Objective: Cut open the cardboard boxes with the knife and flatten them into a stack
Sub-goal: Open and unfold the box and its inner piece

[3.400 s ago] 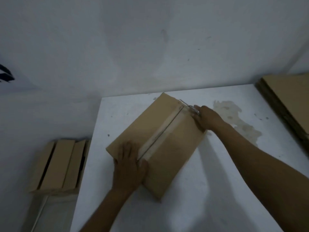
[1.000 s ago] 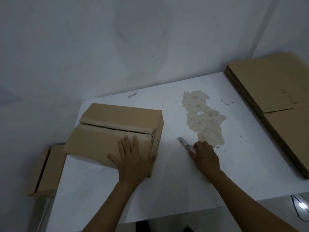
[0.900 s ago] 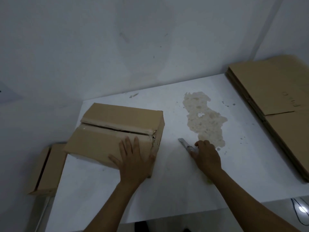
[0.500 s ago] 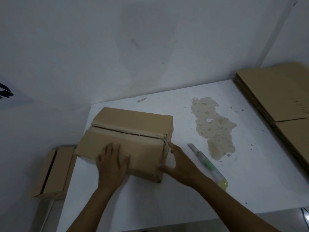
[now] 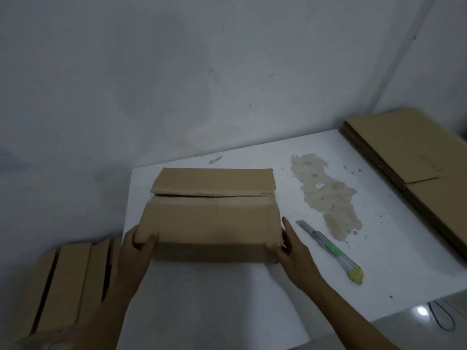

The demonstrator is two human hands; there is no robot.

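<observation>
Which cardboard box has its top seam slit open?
The box on the table, between the left hand and right hand, gap along its top. The stack at right is flat; the spare boxes stand off the table.

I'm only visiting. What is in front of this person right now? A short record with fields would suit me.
box: cardboard box on the white table, top seam slit open
left hand: grips the box's near left corner
right hand: holds the box's right end
knife: lies on the table right of the box, in no hand
stack: flattened cardboard at the table's right edge
lower left: more boxes beside the table
</observation>
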